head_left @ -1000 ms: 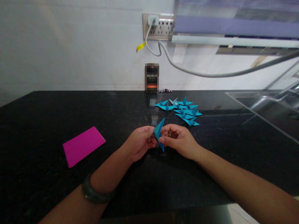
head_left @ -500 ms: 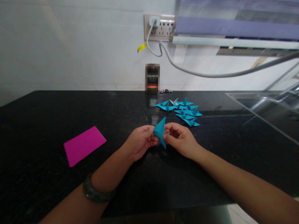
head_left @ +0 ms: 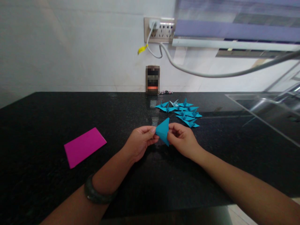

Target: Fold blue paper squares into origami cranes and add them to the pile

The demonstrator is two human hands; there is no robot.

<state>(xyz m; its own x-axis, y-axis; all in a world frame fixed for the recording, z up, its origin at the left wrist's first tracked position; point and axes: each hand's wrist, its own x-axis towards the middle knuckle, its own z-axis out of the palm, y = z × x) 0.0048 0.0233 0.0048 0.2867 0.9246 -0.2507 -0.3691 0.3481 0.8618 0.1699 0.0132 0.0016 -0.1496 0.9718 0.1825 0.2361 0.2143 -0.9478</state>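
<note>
A folded piece of blue paper point(head_left: 163, 130), kite-shaped with points up and down, is held just above the black stone counter point(head_left: 70, 106). My left hand point(head_left: 139, 142) pinches its left corner with thumb and fingers. My right hand point(head_left: 184, 139) pinches its right side, fingers curled. Behind my hands lies a cluster of several finished blue paper cranes point(head_left: 185, 112).
A folded magenta sheet point(head_left: 84, 147) lies flat on the counter to the left. A small dark box point(head_left: 152, 79) leans against the white wall. A wall socket point(head_left: 159, 29) carries a white cable sagging to the right. A steel sink point(head_left: 269, 109) is at the right.
The blue paper has opened from a narrow sliver into a wider kite shape between my hands. My right hand shifted slightly right and up. Both pinches stay on.
</note>
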